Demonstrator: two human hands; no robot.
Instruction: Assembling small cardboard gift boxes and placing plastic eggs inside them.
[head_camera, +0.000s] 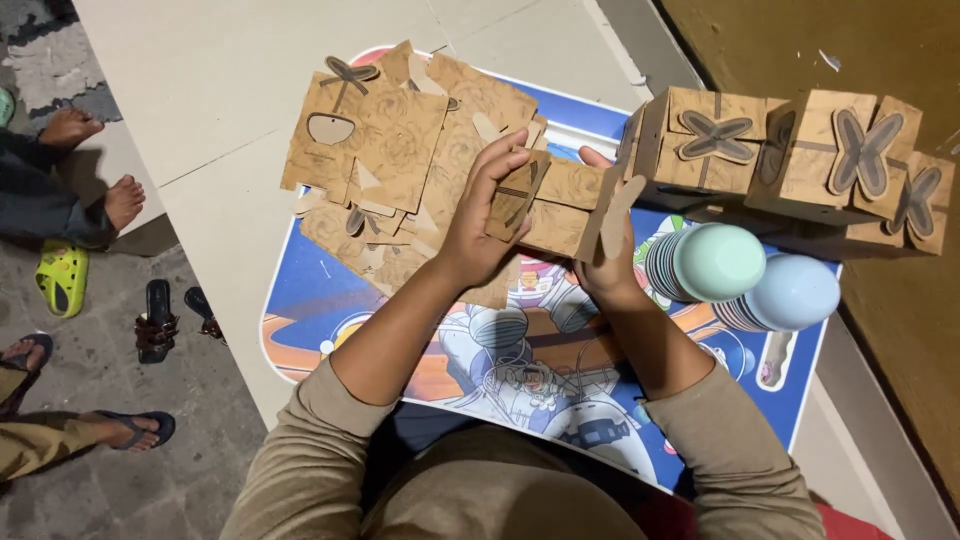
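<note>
Both hands — left hand, right hand — grip a half-folded cardboard box at frame centre, hiding its middle. Flat cutouts lie upper left; finished boxes upper right crowd stacked bowls on the bench.

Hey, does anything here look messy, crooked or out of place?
Mostly the flat cardboard box blanks: they lie fanned in a loose, overlapping heap, not squared up. The assembled boxes sit in a slightly uneven row. No spill or damage shows.
</note>
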